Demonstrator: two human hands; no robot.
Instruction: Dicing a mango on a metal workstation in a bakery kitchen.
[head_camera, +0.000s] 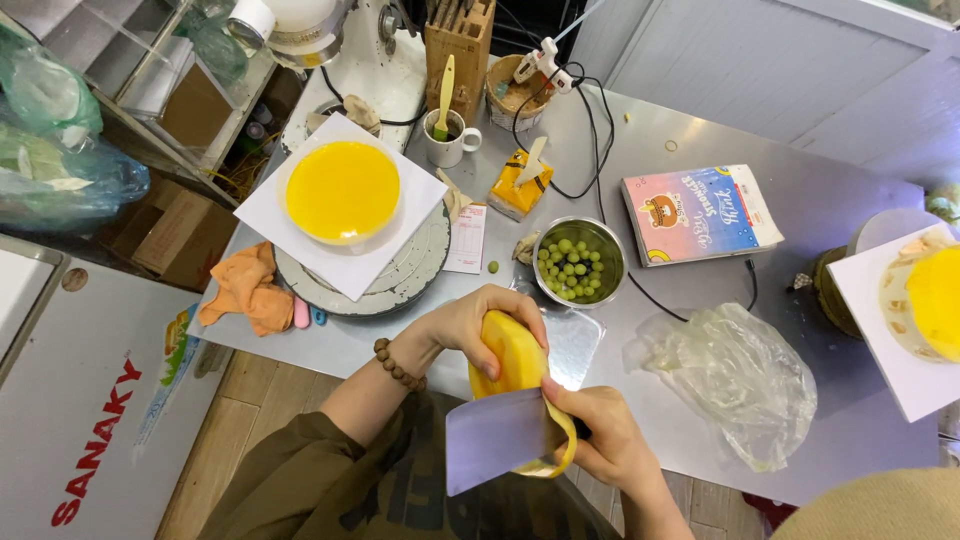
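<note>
I've got my left hand (470, 325) wrapped around a mango (512, 365) while my right hand (600, 440) grips a scraper (495, 438) against it, grape bowl (578, 262) just beyond.

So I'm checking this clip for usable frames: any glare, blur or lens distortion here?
Head view: soft glare on the steel table and clear plastic bag; wide-angle lens bends the table edges; left hand, mango and right hand look sharp, with only faint shadows.

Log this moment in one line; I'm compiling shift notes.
left hand: holds yellow peeled mango | right hand: presses pale lilac plastic scraper against it | steel table
</note>
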